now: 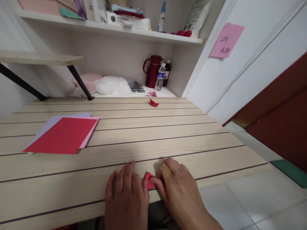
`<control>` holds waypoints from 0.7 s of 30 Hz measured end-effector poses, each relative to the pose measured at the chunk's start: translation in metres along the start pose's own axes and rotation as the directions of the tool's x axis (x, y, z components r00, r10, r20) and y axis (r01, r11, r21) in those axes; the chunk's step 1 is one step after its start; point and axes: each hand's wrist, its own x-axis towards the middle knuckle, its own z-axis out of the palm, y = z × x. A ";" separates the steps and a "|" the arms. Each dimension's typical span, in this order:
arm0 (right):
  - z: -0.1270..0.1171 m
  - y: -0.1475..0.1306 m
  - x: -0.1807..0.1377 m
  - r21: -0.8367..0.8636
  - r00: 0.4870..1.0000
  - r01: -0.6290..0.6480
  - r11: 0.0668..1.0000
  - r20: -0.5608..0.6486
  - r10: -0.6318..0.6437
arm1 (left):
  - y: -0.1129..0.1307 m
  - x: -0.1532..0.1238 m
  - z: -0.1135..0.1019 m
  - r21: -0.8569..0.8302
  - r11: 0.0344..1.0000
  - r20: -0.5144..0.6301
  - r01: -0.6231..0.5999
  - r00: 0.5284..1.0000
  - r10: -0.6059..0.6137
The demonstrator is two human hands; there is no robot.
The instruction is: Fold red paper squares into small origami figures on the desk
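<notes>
A small piece of folded red paper (149,181) lies near the table's front edge, between my two hands. One pointed corner faces away from me; its sides are partly hidden by my thumbs. My left hand (128,191) rests flat on the table, fingers stretched forward, its thumb touching the paper's left edge. With fingers curled, my right hand (176,185) presses its thumb onto the paper's right part. Farther back stands a small red folded-paper boat (153,103), and behind it a pink folded-paper piece (152,93).
A stack of coloured sheets, red sheet (63,135) on top, lies at left. Beyond the slatted table (192,127), a red jug (153,72), a water bottle (160,78) and a dark bottle (167,72) stand under a shelf (115,28). A small raised stand (43,58) is at left.
</notes>
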 end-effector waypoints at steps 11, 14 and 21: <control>-0.006 -0.001 0.006 -0.019 0.999 -0.031 0.999 0.032 0.031 | -0.007 0.003 -0.008 -0.015 0.995 0.070 0.096 0.993 -0.095; -0.008 -0.003 0.010 -0.051 0.998 -0.020 0.999 0.061 0.023 | -0.026 -0.008 -0.008 0.000 0.996 0.027 0.094 0.995 -0.094; -0.012 -0.005 0.013 -0.071 0.991 -0.035 0.997 0.127 0.044 | -0.029 -0.026 -0.012 -0.016 1.000 -0.136 0.013 0.991 -0.015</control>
